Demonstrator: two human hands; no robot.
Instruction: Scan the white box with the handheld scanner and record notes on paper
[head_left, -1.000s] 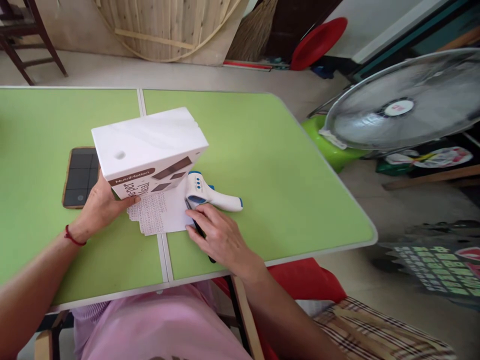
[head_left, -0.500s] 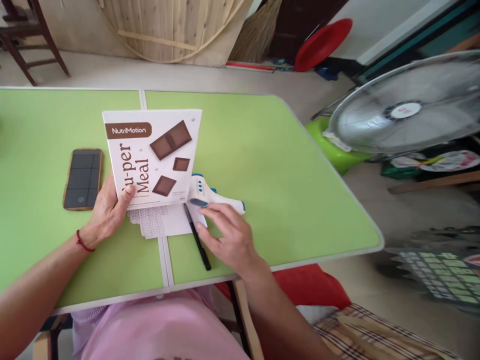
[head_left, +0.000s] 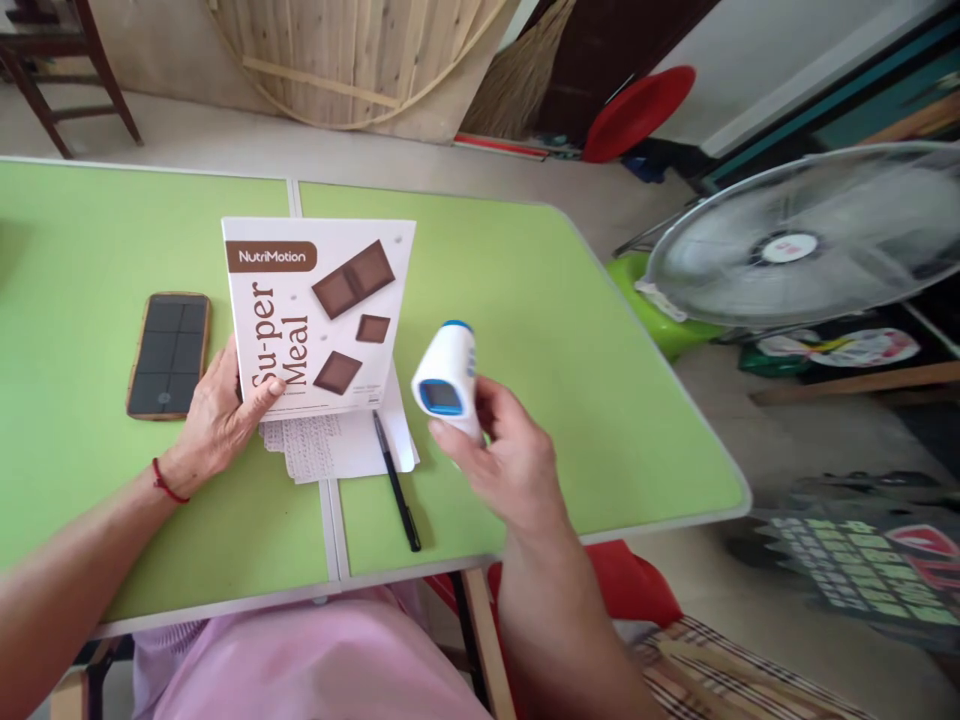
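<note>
- Left hand (head_left: 217,420) firmly gripped the white box (head_left: 345,345) at its lower left corner!
- Right hand (head_left: 517,455), well apart, clutched the thermometer (head_left: 448,365) just right of the box, over the bench (head_left: 600,400).
- The thermometer's handle hid mostly behind fingers; the box blocked some papers (head_left: 322,455).

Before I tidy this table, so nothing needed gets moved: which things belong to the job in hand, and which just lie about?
Apparently in use:
white NutriMotion box, in the left hand
white-and-blue handheld device, in the right hand

Apparently just lying about:
phone
black pen
paper with writing
</note>
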